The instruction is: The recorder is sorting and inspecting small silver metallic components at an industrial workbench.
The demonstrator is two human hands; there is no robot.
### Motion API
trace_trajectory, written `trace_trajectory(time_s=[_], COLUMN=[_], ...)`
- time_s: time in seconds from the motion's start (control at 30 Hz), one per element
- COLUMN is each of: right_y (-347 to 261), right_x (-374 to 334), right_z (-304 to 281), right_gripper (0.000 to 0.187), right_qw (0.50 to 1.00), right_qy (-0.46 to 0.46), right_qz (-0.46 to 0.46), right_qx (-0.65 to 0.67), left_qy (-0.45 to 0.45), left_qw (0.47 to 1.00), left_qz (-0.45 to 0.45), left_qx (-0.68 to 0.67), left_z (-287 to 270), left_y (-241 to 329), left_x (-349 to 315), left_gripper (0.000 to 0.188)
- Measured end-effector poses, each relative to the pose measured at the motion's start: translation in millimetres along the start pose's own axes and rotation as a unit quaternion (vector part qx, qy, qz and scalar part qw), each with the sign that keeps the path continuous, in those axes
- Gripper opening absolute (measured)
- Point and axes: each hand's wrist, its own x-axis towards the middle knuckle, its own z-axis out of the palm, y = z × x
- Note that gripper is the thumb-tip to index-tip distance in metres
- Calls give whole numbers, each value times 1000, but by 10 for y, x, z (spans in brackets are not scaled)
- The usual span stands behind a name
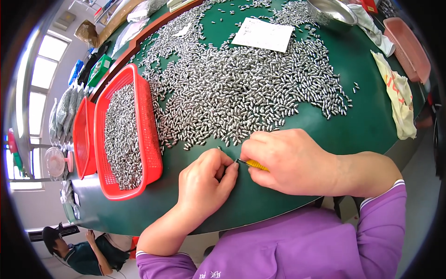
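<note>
My right hand (292, 160) is closed around a tool with a ribbed yellow handle (258, 165). Its dark, narrow tip meets the fingertips of my left hand (204, 181). The left thumb and index finger are pinched together there; whatever lies between them is too small and covered to make out. Just beyond both hands spreads a large heap of small silvery metal parts (223, 93), short and pointed like little plugs. On the left, a red plastic basket (151, 139) is filled with similar metal pieces.
Another red basket (83, 139) stands left of the full one. On the green table (325, 135), a white paper sheet (263, 35) lies over the heap. A metal bowl (332, 14), a pale cloth bag (395, 97) and a pink tray (408, 49) sit at right. A person (79, 255) is lower left.
</note>
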Motion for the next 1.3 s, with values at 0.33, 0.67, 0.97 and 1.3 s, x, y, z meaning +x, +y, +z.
trace_trajectory(time_s=[0.33, 0.67, 0.97, 1.3], right_y=[24, 84, 64, 96], right_x=[1, 37, 102, 91], right_z=[2, 2, -30, -20], right_gripper=[14, 13, 8, 10], right_qw=[1000, 998, 996, 1000], right_qy=[0, -17, -22, -20], right_qz=[-2, 11, 21, 6], right_qx=[7, 53, 78, 15], left_qy=[17, 15, -9, -13], left_qw=[1000, 998, 997, 993], left_qz=[-1, -7, -38, -73], left_qx=[-22, -62, -69, -92], left_z=[13, 34, 4, 24], left_y=[-5, -40, -15, -45], left_x=[1, 13, 16, 23], left_gripper=[15, 13, 14, 12])
